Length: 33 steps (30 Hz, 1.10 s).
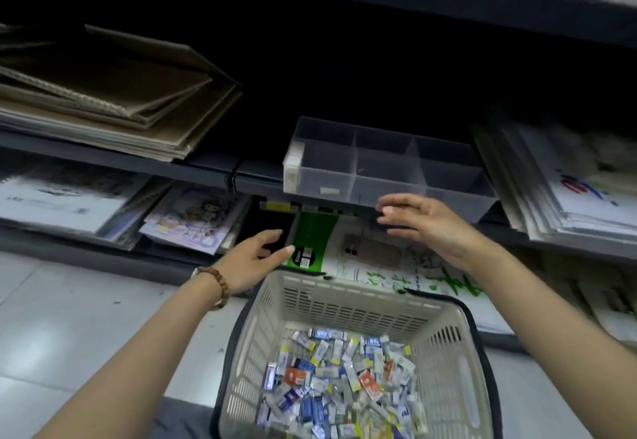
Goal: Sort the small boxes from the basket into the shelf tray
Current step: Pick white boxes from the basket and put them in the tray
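Small boxes (344, 380) are heaped in the basket (348, 287) while both hands are held out bare towards the shelf tray (386, 169).

The boxes, white, blue, orange and yellow, are piled loose on the bottom of the cream slotted basket, which is set on the pale floor (69, 335). Beyond and above the basket, the clear divided tray is placed at the shelf edge. The left hand (251, 261), with a bead bracelet (217, 283) at the wrist, is held just past the basket's far left corner, its fingers (272, 235) released and nothing gripped. The right hand (427, 221) is raised beyond the basket's far rim, just beside the tray's front wall, its fingers (396, 200) loosely straight and empty; contact with the tray cannot be told. A green-and-white pack (315, 238) is seen just beyond the basket. Brown cardboard sheets (113, 100) are stacked on the shelf far to the basket's upper left.
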Motion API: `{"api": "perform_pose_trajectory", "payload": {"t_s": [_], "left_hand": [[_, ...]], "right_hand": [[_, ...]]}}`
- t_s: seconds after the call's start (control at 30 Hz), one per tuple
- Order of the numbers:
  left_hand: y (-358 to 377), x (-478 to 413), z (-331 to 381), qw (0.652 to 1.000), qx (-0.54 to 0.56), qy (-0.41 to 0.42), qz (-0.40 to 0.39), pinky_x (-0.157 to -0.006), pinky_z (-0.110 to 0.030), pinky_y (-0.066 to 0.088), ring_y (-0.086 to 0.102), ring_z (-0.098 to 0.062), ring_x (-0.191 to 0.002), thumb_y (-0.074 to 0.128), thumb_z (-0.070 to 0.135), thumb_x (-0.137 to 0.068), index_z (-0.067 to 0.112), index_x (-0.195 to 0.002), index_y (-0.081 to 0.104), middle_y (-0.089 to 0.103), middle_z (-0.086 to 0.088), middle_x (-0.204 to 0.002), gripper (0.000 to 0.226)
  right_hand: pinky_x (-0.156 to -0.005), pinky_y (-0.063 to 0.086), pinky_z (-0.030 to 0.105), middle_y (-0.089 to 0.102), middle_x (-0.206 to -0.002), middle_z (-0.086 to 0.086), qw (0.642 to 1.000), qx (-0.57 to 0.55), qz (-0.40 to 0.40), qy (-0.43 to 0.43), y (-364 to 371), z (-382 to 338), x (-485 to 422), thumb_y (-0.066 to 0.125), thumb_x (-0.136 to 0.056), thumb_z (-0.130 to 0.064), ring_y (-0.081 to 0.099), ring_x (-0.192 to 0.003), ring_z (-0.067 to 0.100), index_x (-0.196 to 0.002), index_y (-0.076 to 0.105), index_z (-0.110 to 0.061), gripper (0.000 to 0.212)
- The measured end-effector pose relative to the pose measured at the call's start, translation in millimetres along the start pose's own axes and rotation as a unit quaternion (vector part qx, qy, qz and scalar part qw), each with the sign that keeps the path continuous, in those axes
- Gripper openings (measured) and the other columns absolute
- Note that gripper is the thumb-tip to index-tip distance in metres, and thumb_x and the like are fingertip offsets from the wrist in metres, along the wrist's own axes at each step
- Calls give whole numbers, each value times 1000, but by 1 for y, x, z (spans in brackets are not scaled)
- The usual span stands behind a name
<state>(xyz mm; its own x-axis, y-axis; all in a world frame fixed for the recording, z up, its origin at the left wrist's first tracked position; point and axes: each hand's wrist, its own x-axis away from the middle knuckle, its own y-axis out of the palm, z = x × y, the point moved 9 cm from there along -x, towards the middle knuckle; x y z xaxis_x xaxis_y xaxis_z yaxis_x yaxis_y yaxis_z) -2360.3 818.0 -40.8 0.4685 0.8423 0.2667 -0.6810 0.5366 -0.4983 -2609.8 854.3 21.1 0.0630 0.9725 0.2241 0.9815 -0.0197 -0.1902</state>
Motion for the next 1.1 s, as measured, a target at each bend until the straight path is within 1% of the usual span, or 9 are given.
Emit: {"api": "perform_pose_trajectory", "payload": {"t_s": [0.13,0.27,0.37,0.53,0.67,0.8,0.87,0.93,1.1], "left_hand": [[40,1,-26,998,-30,-39,-39,-87,-15,36,52,-17,-118,51,29,-94,11,-131,48,55,-5,-127,42],[121,5,-81,975,-124,-84,-161,-98,-23,37,49,-17,-120,46,37,-95,16,-132,49,53,-4,-130,42],[167,7,-124,966,-112,-129,-196,-91,-20,39,52,-18,-115,48,33,-95,11,-125,55,56,-8,-128,38],[221,5,-188,958,-51,-203,-196,-85,-21,42,52,-16,-86,43,27,-98,1,-115,59,58,-16,-107,35],[257,3,-221,949,-14,-234,-211,-101,-37,40,48,-33,-122,31,30,-101,3,-129,51,49,-18,-135,44],[282,-6,-234,952,-46,-196,-230,-73,-26,51,58,-26,-80,22,29,-102,11,-137,44,44,-27,-137,45],[290,-12,-239,952,-90,-167,-238,-83,-31,46,58,-32,-98,21,30,-102,14,-141,38,45,-19,-139,45],[293,-17,-241,952,-128,-130,-248,-103,-32,34,43,-29,-127,26,28,-102,13,-141,37,40,-12,-144,43],[291,-25,-243,959,-132,-98,-230,-99,-33,44,57,-20,-97,60,12,-89,6,-129,53,59,-9,-110,41]], "right_hand": [[-76,55,21,66,-116,7,985,8,-11,173,3,133,27,64,-88,-17,66,-99,15,-109,63,-18,21],[-92,51,34,64,-109,9,944,11,-24,328,24,256,64,63,-89,-16,62,-94,20,-121,58,-5,34],[-76,53,29,61,-95,11,923,57,-29,380,36,314,79,63,-89,-12,57,-71,15,-116,62,1,30],[-57,43,15,61,-88,3,928,93,-19,360,57,371,78,67,-86,-14,53,-67,8,-108,67,-2,25],[-81,47,25,64,-113,10,935,109,2,337,62,402,75,68,-85,-15,61,-99,20,-106,69,-4,24],[-89,45,28,65,-118,14,936,127,29,328,40,417,81,62,-89,-13,60,-107,24,-107,68,-1,23],[-92,44,27,63,-122,13,941,129,6,314,37,420,86,62,-89,-13,59,-112,24,-110,67,0,25],[-91,42,22,60,-125,12,942,125,-15,310,39,423,91,65,-88,-13,56,-117,25,-116,64,-1,31],[-105,36,31,44,-143,5,929,187,-123,294,68,426,92,64,-88,-28,43,-131,22,-135,49,-12,51]]}}
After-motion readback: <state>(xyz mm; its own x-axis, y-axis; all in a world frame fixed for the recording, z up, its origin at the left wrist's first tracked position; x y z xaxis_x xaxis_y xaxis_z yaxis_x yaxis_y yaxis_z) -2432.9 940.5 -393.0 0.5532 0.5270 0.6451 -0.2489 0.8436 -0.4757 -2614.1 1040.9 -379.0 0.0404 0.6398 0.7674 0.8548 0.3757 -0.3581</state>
